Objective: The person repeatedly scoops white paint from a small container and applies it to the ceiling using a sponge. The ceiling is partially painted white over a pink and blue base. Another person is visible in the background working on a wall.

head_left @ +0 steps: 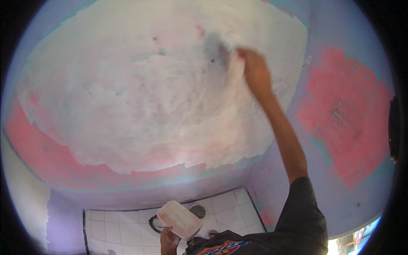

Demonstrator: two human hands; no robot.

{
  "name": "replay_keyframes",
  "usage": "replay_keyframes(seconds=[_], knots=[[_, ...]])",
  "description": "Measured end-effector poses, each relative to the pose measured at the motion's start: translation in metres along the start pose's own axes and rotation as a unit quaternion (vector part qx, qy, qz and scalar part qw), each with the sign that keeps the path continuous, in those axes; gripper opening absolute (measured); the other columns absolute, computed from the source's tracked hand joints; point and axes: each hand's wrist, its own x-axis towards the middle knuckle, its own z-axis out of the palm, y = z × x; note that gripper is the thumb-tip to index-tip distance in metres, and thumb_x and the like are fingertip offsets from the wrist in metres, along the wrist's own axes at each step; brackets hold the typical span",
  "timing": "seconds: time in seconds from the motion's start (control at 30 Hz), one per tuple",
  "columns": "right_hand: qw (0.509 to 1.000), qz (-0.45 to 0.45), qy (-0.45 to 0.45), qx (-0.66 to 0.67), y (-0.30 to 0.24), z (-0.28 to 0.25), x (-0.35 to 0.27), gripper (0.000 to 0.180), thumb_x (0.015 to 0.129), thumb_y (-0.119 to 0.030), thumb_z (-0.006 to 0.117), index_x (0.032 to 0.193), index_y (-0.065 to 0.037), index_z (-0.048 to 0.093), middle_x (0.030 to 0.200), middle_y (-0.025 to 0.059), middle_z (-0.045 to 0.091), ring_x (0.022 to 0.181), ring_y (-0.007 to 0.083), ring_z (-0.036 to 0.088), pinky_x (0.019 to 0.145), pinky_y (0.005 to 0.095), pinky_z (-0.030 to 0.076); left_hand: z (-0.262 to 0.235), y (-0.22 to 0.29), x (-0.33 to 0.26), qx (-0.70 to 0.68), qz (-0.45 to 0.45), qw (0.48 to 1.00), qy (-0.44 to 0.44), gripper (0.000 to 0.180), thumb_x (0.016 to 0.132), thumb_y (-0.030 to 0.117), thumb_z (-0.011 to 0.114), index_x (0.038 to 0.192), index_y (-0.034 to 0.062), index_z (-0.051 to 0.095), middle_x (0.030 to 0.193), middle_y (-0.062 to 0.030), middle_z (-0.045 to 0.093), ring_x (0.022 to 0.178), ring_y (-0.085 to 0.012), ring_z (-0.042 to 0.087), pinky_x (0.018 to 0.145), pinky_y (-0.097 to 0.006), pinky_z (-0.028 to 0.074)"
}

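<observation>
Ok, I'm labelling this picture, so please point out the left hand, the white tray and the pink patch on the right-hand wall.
Left hand (169,239): head view, middle of the hand.
White tray (194,222): head view, right side near the rim.
Pink patch (355,112): head view, right of its rough spot.

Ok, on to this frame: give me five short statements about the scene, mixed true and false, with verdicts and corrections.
1. The left hand has its grip on a shallow white tray. True.
2. The right hand hangs down beside the tray. False: it is raised in front of the large whitish patch on the wall; blur hides what, if anything, it holds.
3. A pink patch shows on the wall at the picture's right. True.
4. The floor is brown wooden boards. False: it is laid with pale tiles.
5. The person wears a dark short-sleeved top. True.
</observation>
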Motion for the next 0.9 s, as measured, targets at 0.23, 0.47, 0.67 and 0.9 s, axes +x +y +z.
replay_keyframes(seconds=[0.23, 0.47, 0.67, 0.9], knots=[[0.984, -0.085, -0.15, 0.053, 0.026, 0.047, -0.117, 0.041, 0.091, 0.0, 0.052, 0.129, -0.006, 0.066, 0.127, 0.0126, 0.067, 0.121, 0.03, 0.061, 0.109, 0.0421, 0.047, -0.009, -0.003, 0.005, 0.002, -0.012, 1.0, -0.008, 0.069, 0.081, 0.015, 0.063, 0.147, 0.0047, 0.044, 0.144, -0.0164, 0.054, 0.137, -0.0382, 0.049, 0.113, -0.063, 0.038], [0.992, -0.086, -0.067, 0.063, 0.022, 0.027, -0.062, 0.037, 0.088, 0.005, 0.054, 0.122, -0.005, 0.067, 0.121, 0.0141, 0.069, 0.113, 0.0324, 0.063, 0.103, 0.0416, 0.049, 0.002, -0.025, 0.014, -0.006, -0.02, 1.0, -0.01, 0.073, 0.08, 0.014, 0.062, 0.15, 0.0048, 0.04, 0.146, -0.0177, 0.052, 0.137, -0.041, 0.048, 0.112, -0.065, 0.038], [0.988, -0.139, 0.055, -0.036, 0.038, 0.012, 0.049, 0.035, 0.091, -0.003, 0.055, 0.124, -0.007, 0.067, 0.121, 0.0131, 0.069, 0.112, 0.0336, 0.062, 0.099, 0.0411, 0.05, 0.025, -0.042, 0.026, 0.01, -0.03, 0.998, -0.045, 0.072, 0.081, 0.014, 0.063, 0.148, 0.0033, 0.041, 0.145, -0.0173, 0.053, 0.136, -0.0414, 0.049, 0.111, -0.066, 0.038], [0.969, -0.17, -0.149, 0.097, -0.015, 0.039, -0.132, 0.038, 0.087, -0.003, 0.058, 0.124, -0.007, 0.068, 0.119, 0.0128, 0.069, 0.115, 0.0305, 0.064, 0.106, 0.0415, 0.048, 0.004, -0.061, 0.03, -0.046, -0.021, 0.998, -0.037, 0.075, 0.08, 0.017, 0.068, 0.149, 0.0034, 0.04, 0.143, -0.0202, 0.052, 0.131, -0.0438, 0.054, 0.102, -0.067, 0.049]])
